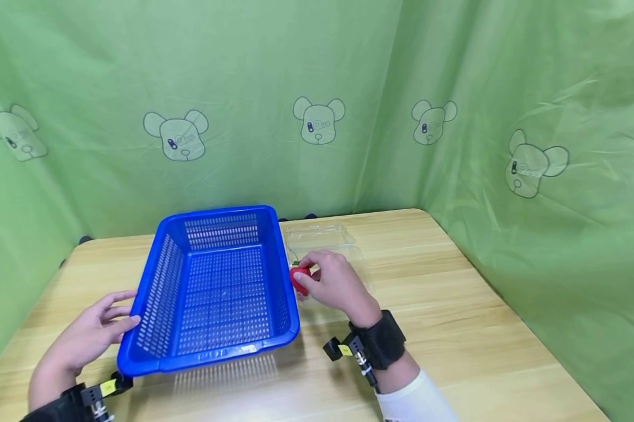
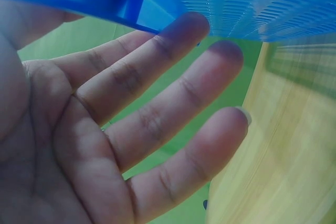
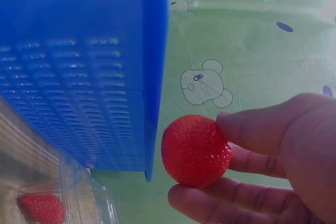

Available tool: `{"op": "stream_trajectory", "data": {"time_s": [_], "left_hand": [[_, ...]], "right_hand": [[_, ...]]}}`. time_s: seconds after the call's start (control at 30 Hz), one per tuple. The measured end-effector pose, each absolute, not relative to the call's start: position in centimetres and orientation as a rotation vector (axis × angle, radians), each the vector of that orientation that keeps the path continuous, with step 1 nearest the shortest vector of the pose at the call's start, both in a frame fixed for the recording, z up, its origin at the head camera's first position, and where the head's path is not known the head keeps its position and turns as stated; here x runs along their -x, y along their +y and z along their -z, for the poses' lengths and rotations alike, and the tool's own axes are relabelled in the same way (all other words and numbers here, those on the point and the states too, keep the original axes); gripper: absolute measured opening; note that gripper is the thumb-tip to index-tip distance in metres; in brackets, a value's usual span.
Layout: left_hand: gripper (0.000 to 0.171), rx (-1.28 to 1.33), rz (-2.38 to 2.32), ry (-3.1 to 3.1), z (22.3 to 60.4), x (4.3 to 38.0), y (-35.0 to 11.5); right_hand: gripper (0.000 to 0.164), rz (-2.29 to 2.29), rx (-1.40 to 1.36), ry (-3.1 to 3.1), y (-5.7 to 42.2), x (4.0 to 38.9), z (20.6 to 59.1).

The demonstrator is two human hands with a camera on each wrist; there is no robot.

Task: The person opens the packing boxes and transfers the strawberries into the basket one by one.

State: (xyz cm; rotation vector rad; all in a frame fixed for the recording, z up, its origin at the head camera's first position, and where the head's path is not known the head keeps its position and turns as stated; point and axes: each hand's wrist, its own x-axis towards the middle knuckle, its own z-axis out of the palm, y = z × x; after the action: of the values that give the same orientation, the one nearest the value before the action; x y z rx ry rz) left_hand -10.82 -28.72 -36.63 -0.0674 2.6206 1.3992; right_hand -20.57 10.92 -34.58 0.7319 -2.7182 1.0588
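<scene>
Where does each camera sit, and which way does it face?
Head: on the head, facing forward and down at the basket; left hand and right hand show.
Left wrist: on that wrist, facing past the left hand to the basket's outside.
Right wrist: on that wrist, facing the held strawberry; the right hand shows.
Head and right wrist share the held strawberry.

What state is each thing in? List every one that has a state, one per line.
Blue perforated plastic basket: open side up, nothing visible inside.
Held strawberry: pinched in the right hand, outside the basket.
Clear plastic container: appears open.
Second strawberry: lying in the container.
Left hand: touching the basket, fingers extended.
Green bear-print curtain: hanging, creased.
</scene>
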Motion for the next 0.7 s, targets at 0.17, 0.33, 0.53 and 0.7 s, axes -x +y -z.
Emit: {"op": "stream_trajectory", "data": {"time_s": [0.17, 0.33, 0.53, 0.7], "left_hand": [[0.059, 0.056, -1.414, 2.618, 36.78, 10.78, -28.73], [0.059, 0.070, -1.408, 2.612, 36.77, 10.92, -28.77], [0.060, 0.069, -1.403, 2.613, 36.77, 11.00, -28.87], [0.060, 0.065, -1.412, 2.611, 36.82, 10.94, -28.89]], "right_hand": [[0.011, -1.104, -0.760, -2.703, 10.69, 20.38, 34.59], [0.013, -1.095, -0.772, -2.701, 10.54, 20.22, 34.55], [0.014, -1.085, -0.810, -2.685, 10.29, 20.09, 34.51], [0.013, -1.053, -0.832, -2.691, 10.02, 19.92, 34.57]]}}
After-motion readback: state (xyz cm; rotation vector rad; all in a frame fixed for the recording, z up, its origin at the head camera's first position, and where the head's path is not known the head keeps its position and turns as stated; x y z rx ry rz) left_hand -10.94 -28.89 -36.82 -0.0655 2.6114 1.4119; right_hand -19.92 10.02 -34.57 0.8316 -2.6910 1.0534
